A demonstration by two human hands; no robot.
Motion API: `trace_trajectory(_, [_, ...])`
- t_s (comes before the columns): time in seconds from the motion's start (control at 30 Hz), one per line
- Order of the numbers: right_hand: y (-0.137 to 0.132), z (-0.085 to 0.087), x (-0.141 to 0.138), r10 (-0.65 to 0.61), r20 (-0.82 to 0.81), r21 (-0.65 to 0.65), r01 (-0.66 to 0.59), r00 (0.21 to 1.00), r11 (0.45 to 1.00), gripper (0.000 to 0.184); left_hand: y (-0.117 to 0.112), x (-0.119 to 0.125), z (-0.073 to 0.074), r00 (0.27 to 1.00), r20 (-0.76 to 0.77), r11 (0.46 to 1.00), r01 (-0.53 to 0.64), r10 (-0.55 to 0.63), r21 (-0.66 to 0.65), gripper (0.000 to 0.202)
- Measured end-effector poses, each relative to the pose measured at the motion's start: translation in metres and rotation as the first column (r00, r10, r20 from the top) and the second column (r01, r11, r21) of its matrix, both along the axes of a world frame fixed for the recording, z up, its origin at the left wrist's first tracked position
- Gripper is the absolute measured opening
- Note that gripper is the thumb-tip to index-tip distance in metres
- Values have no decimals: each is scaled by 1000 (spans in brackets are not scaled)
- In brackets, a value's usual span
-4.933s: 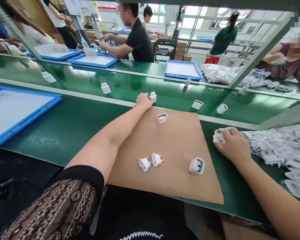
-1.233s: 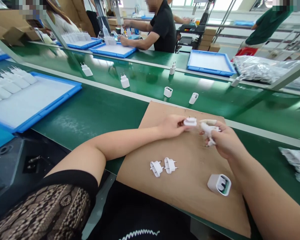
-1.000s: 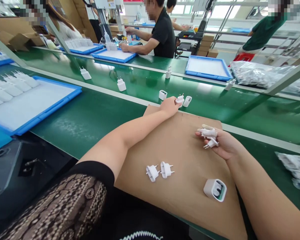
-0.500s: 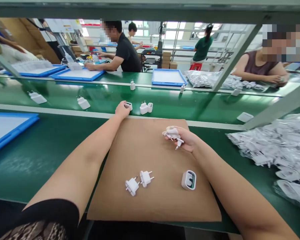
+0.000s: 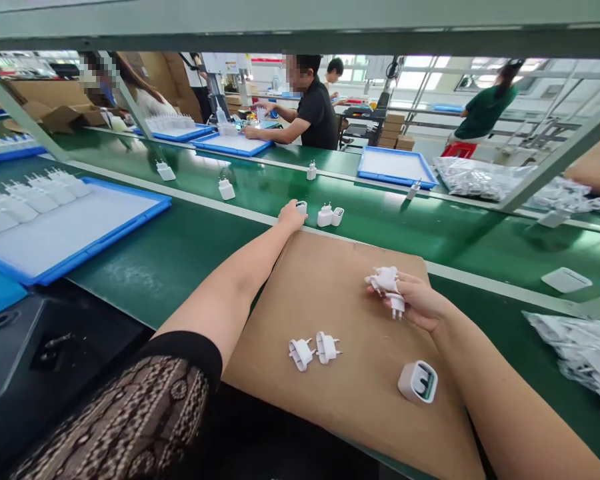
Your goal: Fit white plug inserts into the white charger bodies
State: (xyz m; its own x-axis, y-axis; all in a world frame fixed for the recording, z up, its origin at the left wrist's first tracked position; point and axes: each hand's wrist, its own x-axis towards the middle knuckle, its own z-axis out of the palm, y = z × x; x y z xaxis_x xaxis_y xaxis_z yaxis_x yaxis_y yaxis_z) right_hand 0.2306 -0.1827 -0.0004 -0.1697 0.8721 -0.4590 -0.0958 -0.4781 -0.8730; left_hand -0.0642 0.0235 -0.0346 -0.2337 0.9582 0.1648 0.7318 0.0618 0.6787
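Stretched forward to the green belt, my left hand (image 5: 290, 215) has its fingers closed around a white charger housing (image 5: 303, 208), which they partly hide. Just right of it stand another charger with its pins up (image 5: 325, 215) and an open housing (image 5: 337, 217). My right hand (image 5: 419, 299) hovers over the brown cardboard (image 5: 353, 293), gripping several white two-pin plug caps (image 5: 386, 280). Two more plug caps, one on the left (image 5: 301, 354) and one beside it (image 5: 327, 347), lie on the cardboard. Nearer my right forearm sits an open charger housing (image 5: 418, 382) with its inside showing.
At left, a blue-edged tray (image 5: 115, 213) holds rows of chargers. More chargers (image 5: 226, 189) are spread along the belt (image 5: 260, 193). Plastic bags of white parts (image 5: 575, 350) lie at right. A metal frame (image 5: 300, 40) crosses overhead. Co-workers, one in black (image 5: 317, 113), sit across the line.
My view has turned left, so more of the left tray shows and the scene sits farther right. My left hand stays at the charger housing; the plug caps in my right hand have tilted.
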Motion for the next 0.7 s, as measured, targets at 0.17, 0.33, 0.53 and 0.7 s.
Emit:
trace_trajectory(0.17, [5,-6,6,-11,43,92,7,999,996,42,-14,-1,6,999,15,996,-37,36,80,36])
trace_trajectory(0.33, [6,-3,4,-34,93,162,19,995,987,48,-77,16,12,977,38,913,184,-212,363,34])
trace_trajectory(0.53, [1,2,3,69,155,98,-85,986,992,58,-164,54,2,747,164,764,623,-645,167,28])
trace_trajectory(0.7, [-8,-2,-7,-166,657,495,-254,736,831,43,-179,60,-6,665,144,680,722,-733,128,35])
